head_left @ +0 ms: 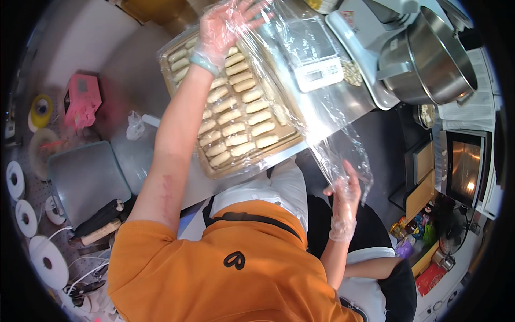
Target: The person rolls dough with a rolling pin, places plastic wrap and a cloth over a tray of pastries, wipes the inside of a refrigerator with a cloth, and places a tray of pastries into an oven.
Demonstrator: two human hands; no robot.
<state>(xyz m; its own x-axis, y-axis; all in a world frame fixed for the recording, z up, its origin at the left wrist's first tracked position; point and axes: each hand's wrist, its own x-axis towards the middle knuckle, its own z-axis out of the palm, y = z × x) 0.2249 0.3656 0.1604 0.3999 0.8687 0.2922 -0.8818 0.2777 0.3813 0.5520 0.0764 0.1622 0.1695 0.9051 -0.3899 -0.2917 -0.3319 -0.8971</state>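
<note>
My left hand point(228, 28), in a clear plastic glove, reaches over the far end of a baking tray with fingers spread against clear plastic film. Rows of pale dough rolls point(234, 129) lie on the tray point(219, 170). The plastic film point(322, 115) stretches along the tray's right side and down past the table edge. Its near end is gripped by my right hand point(346, 201), also gloved, with fingers and thumb around it. Part of the film lies over the rolls; how much is hard to tell.
A white digital scale point(319, 72) stands right of the tray, near a steel mixing bowl point(426, 59). A pink box point(83, 100) and a grey-rimmed square tray point(88, 180) are at left. Another person's arm point(370, 268) is close at my right. An oven point(464, 166) glows beyond.
</note>
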